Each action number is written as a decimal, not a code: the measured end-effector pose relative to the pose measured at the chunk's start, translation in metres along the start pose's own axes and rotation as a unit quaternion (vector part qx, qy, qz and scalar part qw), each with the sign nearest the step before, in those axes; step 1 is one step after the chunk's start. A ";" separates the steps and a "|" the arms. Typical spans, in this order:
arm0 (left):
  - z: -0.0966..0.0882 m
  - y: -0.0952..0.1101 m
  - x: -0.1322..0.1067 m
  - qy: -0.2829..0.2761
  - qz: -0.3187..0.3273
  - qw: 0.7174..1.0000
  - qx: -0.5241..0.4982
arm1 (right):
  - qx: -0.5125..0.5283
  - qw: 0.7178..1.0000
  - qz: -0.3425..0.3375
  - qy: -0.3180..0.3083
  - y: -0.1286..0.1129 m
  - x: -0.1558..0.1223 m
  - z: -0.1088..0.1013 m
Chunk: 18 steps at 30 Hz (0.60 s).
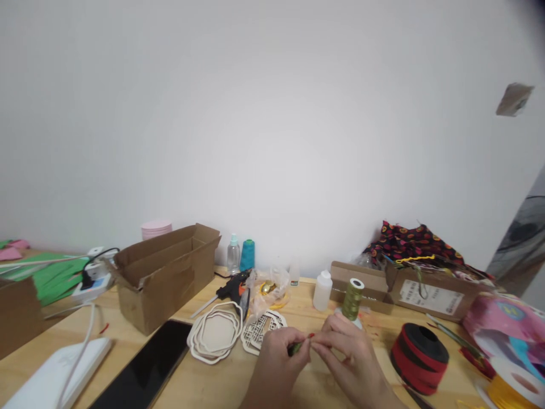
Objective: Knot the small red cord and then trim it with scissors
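My left hand (279, 360) is closed in a pinch around a small green piece with a red tip (311, 336), low in the middle of the view. Against that red end, the thumb and fingertips of my right hand (351, 352) are pressed together. Fingers cover most of the piece, so its exact kind cannot be made out. Just left of my hands lie a white lattice cutout (258, 329) and several stacked white scalloped frames (215, 335). A spool of olive-green thread (353, 299) stands behind my right hand, near a white squeeze bottle (323, 290).
Left are an open cardboard box (170, 278), a black phone (147, 363) and a white device (59, 372) with a cable. Behind the frames lies a glue gun (232, 288). At right sit a red-and-black ribbon roll (419, 359), a yellow ribbon spool (517, 383) and a cloth-filled box (434, 292).
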<state>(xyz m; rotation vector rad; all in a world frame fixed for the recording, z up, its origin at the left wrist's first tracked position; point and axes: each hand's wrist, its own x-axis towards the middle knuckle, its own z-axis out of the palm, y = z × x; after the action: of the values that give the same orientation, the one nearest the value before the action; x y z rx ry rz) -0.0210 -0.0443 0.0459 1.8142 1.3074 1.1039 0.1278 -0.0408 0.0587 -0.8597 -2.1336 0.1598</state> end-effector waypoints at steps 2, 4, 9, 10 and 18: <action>0.000 0.001 0.000 -0.002 0.011 1.000 0.013 | 0.001 1.000 0.005 -0.009 0.000 0.003 -0.001; 0.000 0.001 0.000 -0.005 0.017 1.000 0.020 | -0.002 1.000 0.012 -0.020 0.000 0.007 -0.005; 0.001 -0.002 0.001 -0.018 0.004 1.000 -0.011 | 0.004 0.996 0.062 -0.061 0.004 0.017 -0.015; 0.001 -0.002 0.001 -0.021 -0.002 1.000 -0.022 | 0.006 0.995 0.069 -0.068 0.005 0.018 -0.016; 0.002 -0.001 0.002 -0.034 -0.036 0.995 -0.085 | 0.009 0.993 0.066 -0.096 0.004 0.025 -0.022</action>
<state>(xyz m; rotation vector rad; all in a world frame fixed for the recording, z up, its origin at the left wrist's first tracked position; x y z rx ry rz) -0.0199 -0.0424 0.0447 1.6524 1.1932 1.0716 0.1347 -0.0254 0.0876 -1.0097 -2.2496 0.3406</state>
